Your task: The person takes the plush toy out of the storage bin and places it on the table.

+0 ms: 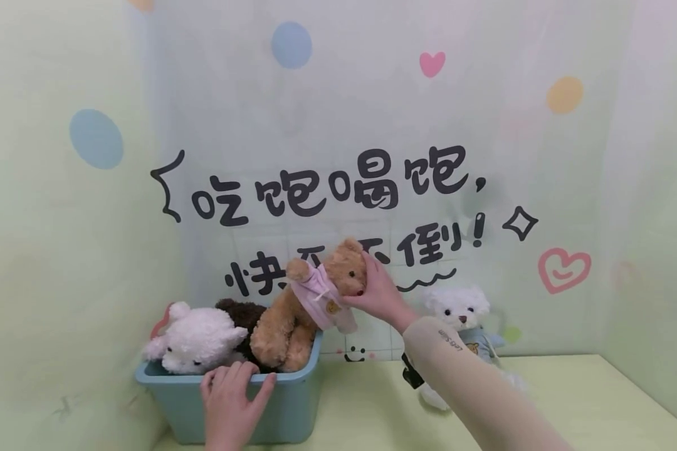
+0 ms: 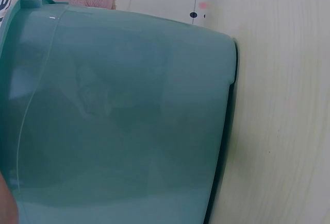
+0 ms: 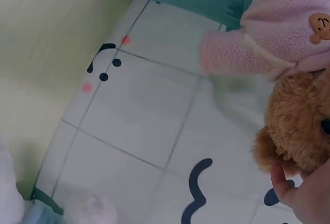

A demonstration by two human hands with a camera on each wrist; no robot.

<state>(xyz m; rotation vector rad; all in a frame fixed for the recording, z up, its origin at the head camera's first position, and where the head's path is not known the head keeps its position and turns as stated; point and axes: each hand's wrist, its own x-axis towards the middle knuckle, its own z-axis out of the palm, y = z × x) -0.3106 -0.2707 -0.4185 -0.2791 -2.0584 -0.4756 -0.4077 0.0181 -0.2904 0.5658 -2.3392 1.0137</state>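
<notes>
Desk (image 1: 367,401) in pale green carries a blue-green bin (image 1: 296,401) at its left. A pink-clad tan bear (image 1: 313,300) tilts at the bin's right end. A white bear (image 1: 457,308) sits at right. White plush (image 1: 203,335) and dark plush (image 1: 241,312) share the bin. The right hand (image 1: 385,294) has its fingers (image 3: 281,185) clamped on the tan bear's head; those of the left hand (image 1: 231,401) curl over the near rim (image 1: 290,378).

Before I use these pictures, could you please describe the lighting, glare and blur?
Head view: soft, even light, backdrop lettering legible; left wrist view: dimmer, with pale sheen on the blue bin and dark shadow along its base; right wrist view: also dim, white plush at the bottom blurred, the brown bear showing fur texture.
</notes>
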